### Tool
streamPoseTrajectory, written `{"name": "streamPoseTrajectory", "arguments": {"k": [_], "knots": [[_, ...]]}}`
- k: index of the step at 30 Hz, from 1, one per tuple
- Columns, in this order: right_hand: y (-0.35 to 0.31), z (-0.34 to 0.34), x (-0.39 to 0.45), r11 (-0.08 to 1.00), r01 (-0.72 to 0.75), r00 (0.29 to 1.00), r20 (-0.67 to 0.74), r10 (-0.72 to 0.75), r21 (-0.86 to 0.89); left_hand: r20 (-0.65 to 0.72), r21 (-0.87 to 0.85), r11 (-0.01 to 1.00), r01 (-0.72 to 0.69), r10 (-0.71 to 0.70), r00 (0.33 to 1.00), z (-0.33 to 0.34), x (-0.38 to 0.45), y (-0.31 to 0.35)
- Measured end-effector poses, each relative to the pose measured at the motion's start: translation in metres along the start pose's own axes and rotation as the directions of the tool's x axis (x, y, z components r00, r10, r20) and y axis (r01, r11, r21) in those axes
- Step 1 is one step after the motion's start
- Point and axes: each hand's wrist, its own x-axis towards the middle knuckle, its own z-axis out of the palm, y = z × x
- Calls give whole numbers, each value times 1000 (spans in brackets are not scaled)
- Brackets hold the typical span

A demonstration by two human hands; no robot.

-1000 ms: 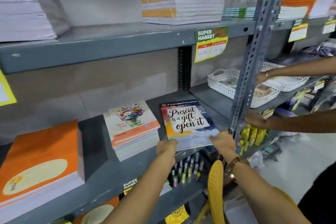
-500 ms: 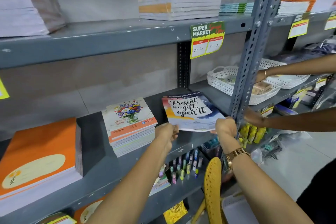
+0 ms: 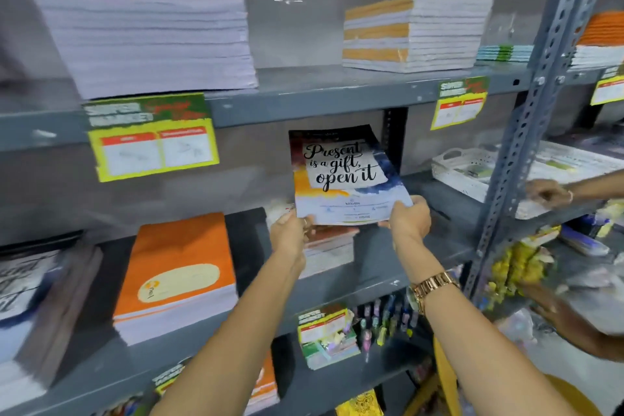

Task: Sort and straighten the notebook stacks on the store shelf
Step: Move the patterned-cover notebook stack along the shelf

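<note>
A thin notebook point(image 3: 344, 176) with "Present is a gift, open it" on its cover is held up in the air, tilted toward me, above the middle shelf point(image 3: 378, 267). My left hand point(image 3: 290, 233) grips its lower left corner. My right hand point(image 3: 408, 219) grips its lower right corner. Below and behind it, a short stack of flower-cover notebooks point(image 3: 327, 246) is mostly hidden by the hands. An orange notebook stack point(image 3: 179, 270) lies to its left. At the far left sits a blurred stack with a matching script cover point(image 3: 23, 294).
The upper shelf point(image 3: 304, 94) carries a tall white stack point(image 3: 145, 30) and an orange-striped stack point(image 3: 412, 34). A grey slotted upright point(image 3: 526, 118) stands on the right. Another person's hands point(image 3: 547, 192) work by white baskets point(image 3: 469, 165) beyond it. Pens point(image 3: 381, 321) fill the lower shelf.
Both hands have lifted the script-cover notebook off the shelf and carried it up and to the left, over the flower-cover stack. The view has swung to the left.
</note>
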Motion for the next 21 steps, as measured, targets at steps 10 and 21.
{"name": "streamPoseTrajectory", "arguments": {"k": [10,21], "knots": [[-23,115,-139,993,107,957,275,-89,-48,-277,17,991,-131,130,952,-162,-2,79],[-11,215,-307,984,177,801,582,-137,-12,-551,271,939,-210,330,767,-350,-34,135]]}}
